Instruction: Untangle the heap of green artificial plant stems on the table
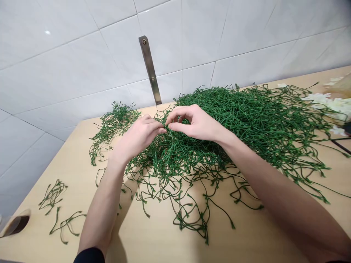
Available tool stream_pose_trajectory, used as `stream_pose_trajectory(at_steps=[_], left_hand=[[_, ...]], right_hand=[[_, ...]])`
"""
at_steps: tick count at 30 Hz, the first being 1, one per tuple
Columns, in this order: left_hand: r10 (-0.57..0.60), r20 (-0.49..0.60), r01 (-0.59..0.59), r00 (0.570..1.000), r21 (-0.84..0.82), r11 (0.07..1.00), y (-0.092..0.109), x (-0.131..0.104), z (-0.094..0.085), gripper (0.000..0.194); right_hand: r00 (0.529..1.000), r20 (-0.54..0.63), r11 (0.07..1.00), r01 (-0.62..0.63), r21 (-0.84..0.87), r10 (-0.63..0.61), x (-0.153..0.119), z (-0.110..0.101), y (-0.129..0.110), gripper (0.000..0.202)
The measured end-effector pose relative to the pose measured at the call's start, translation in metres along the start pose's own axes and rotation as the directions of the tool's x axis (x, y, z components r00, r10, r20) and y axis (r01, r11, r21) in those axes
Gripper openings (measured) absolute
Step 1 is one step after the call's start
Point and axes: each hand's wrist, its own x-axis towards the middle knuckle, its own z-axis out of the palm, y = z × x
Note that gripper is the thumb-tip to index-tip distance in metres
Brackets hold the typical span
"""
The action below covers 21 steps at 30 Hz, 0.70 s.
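Head view: left hand (141, 133) and right hand (192, 122) fingertip to fingertip, both pinched shut on one green plastic stem (168, 136) just above the big tangled pile of stems (233, 124) heaped toward the table's far edge. Judged barely begun: only a few separated sprigs (59, 208) lying near the left front corner, another small bunch (113, 122) at the far left edge, the heap nearly whole. Pale wooden table (153, 237) set against a white tiled wall (68, 65) with a metal bracket (150, 69); white petals (329, 104) at the far right edge.
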Motion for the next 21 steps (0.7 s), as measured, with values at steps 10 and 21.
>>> stream_pose_trajectory(at_steps=[10,21], left_hand=[[-0.038,0.043,0.038,0.998,0.013,0.999,0.004,0.003,-0.003,0.034],[-0.113,0.090,0.103,0.990,0.108,0.989,0.006,0.006,0.011,0.029]], right_hand=[[0.999,-0.015,0.998,0.034,-0.057,-0.035,-0.001,0.000,0.001,0.011],[0.997,0.069,0.979,0.032,-0.201,-0.018,-0.001,0.006,0.010,0.020]])
